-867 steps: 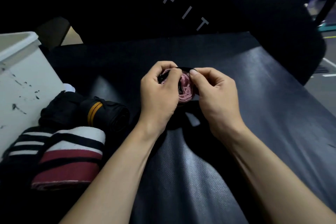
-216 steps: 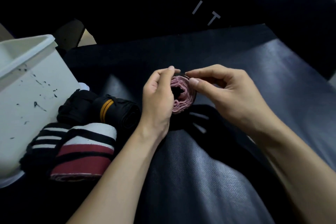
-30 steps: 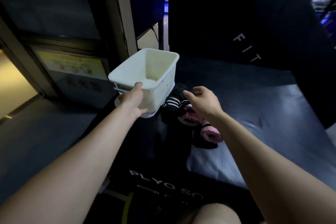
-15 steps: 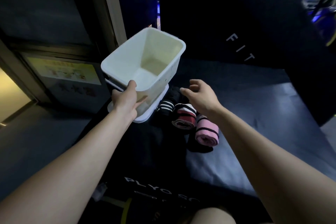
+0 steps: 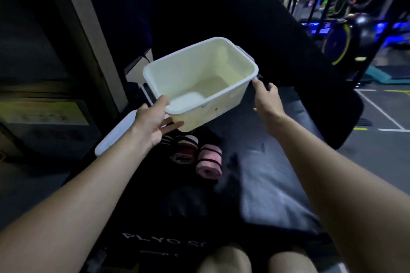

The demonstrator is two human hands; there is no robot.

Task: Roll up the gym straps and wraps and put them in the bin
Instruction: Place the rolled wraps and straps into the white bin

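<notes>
The white plastic bin (image 5: 224, 104) is up in the air above the black mat, tilted with its empty inside towards me. My left hand (image 5: 155, 124) holds its near left corner, thumb over the rim and fingers under the wall. My right hand (image 5: 267, 99) has its fingertips at the bin's right rim corner, by the side handle. Below the bin, rolled wraps lie side by side on the mat: a pink roll (image 5: 209, 160), a red, white and black roll (image 5: 185, 150) and a black-and-white striped roll (image 5: 166, 139) partly hidden by my left hand.
A white lid (image 5: 115, 133) lies at the mat's left edge under my left wrist. A black padded box rises behind the bin. A wall with a pillar (image 5: 88, 35) stands at left, gym machines at far right. My knees show at the bottom edge.
The bin has swung right and towards me, clear of its lid. My right hand has risen from above the rolls to the bin's right rim. The pink wrap, rolled in both hands before, now lies on the mat.
</notes>
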